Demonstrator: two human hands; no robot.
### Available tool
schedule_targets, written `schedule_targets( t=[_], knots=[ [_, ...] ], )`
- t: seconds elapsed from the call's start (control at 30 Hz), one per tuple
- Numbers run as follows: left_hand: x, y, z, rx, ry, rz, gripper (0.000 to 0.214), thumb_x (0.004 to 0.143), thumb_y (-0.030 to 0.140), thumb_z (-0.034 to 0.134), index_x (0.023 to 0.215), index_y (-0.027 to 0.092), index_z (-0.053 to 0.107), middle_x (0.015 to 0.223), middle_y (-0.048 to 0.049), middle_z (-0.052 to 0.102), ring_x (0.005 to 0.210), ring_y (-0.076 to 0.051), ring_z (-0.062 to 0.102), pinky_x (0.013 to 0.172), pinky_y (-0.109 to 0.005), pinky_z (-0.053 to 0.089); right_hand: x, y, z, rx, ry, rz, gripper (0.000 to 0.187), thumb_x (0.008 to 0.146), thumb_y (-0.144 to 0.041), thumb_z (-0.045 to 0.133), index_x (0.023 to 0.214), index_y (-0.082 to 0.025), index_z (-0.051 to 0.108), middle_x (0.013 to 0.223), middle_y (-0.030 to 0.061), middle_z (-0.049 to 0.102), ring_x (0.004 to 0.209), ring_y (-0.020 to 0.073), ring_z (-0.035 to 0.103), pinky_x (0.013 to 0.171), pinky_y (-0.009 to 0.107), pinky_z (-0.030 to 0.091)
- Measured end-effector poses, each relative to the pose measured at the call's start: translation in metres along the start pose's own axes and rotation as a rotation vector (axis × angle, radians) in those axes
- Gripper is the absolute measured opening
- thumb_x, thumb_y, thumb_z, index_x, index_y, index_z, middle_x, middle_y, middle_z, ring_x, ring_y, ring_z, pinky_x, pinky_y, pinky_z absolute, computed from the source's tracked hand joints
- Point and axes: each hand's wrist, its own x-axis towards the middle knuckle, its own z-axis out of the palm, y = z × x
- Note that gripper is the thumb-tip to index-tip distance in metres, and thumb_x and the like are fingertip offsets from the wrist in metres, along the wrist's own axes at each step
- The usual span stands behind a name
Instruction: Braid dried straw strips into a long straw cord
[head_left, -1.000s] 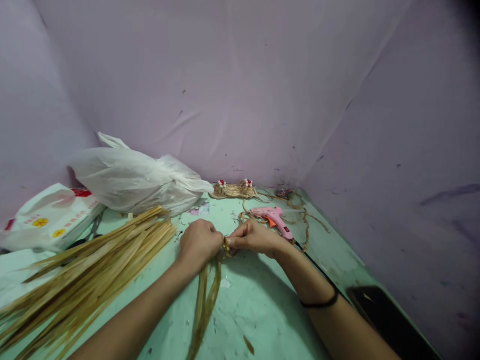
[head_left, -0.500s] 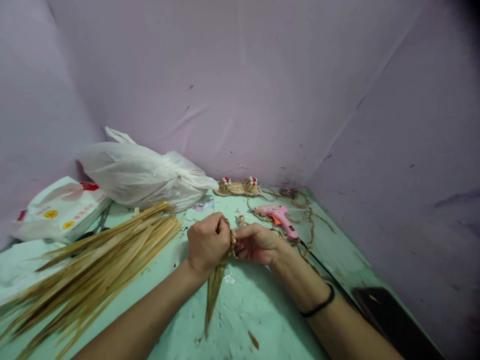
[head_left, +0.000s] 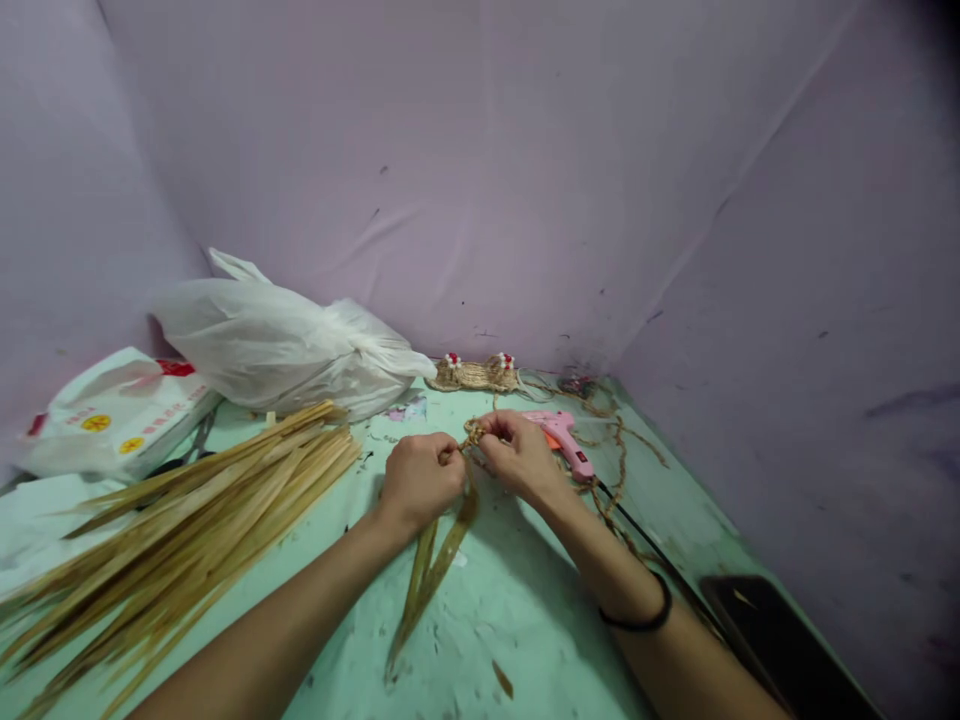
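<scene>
My left hand (head_left: 421, 482) is closed in a fist around the near end of a braided straw cord (head_left: 472, 434). Just to its right, my right hand (head_left: 517, 455) pinches the same cord between thumb and fingers. A small looped, knotted bit of the braid shows between the two hands. Loose dried leaf strips (head_left: 433, 585) hang from the work toward me over the green table. Behind my right hand lies a pink glue gun (head_left: 574, 445), partly covered by it.
A bundle of dried leaf strips (head_left: 217, 520) spreads on the left. Behind it are a tied white plastic bag (head_left: 277, 350) and a white packet (head_left: 124, 420). A woven piece with red-and-white beads (head_left: 476, 377) sits against the wall. More braid (head_left: 621, 455) and a phone (head_left: 780, 640) lie right.
My right hand has moved up and away from me, drawing the braid with it. My left hand has turned slightly, and the hanging leaf strips have spread apart.
</scene>
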Motion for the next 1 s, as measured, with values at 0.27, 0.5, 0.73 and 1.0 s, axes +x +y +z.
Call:
schedule_targets(
  t=[0.27, 0.5, 0.73, 1.0],
  knots=[
    [0.0, -0.003, 0.014, -0.179, -0.062, -0.063, 0.02, 0.061, 0.019, 0.039, 0.052, 0.015, 0.056, 0.046, 0.0031, 0.046, 0.048, -0.009, 0.039, 0.047, -0.019, 0.027, -0.002, 0.008, 0.002, -0.168, 0.074, -0.223, 0.008, 0.066, -0.017, 0.04, 0.068, -0.017, 0.048, 0.055, -0.0026, 0.047, 0.05, 0.009, 0.041, 0.049, 0.02, 0.031],
    [0.019, 0.004, 0.025, 0.046, -0.05, -0.225, 0.022, 0.064, 0.021, 0.042, 0.061, 0.016, 0.063, 0.06, -0.0043, 0.061, 0.057, -0.014, 0.052, 0.051, -0.022, 0.031, 0.029, 0.034, 0.012, -0.158, 0.132, 0.074, 0.013, 0.062, -0.024, 0.044, 0.068, -0.015, 0.053, 0.053, 0.0, 0.054, 0.047, 0.0107, 0.046, 0.046, 0.02, 0.031],
    [0.038, 0.002, 0.036, 0.164, -0.025, -0.274, 0.025, 0.068, 0.026, 0.041, 0.067, 0.018, 0.065, 0.071, -0.0097, 0.065, 0.065, -0.02, 0.058, 0.051, -0.024, 0.033, 0.048, 0.049, 0.012, -0.168, 0.177, 0.132, 0.021, 0.062, -0.028, 0.047, 0.072, -0.014, 0.057, 0.05, -0.0001, 0.054, 0.044, 0.0106, 0.045, 0.043, 0.02, 0.03],
    [0.042, 0.003, 0.034, 0.079, -0.058, -0.356, 0.024, 0.066, 0.03, 0.046, 0.071, 0.019, 0.066, 0.073, -0.0091, 0.066, 0.068, -0.022, 0.06, 0.052, -0.025, 0.035, 0.052, 0.047, 0.015, -0.118, 0.208, 0.244, 0.017, 0.06, -0.028, 0.052, 0.07, -0.015, 0.056, 0.046, -0.0004, 0.053, 0.041, 0.0125, 0.047, 0.044, 0.022, 0.034]
  ],
)
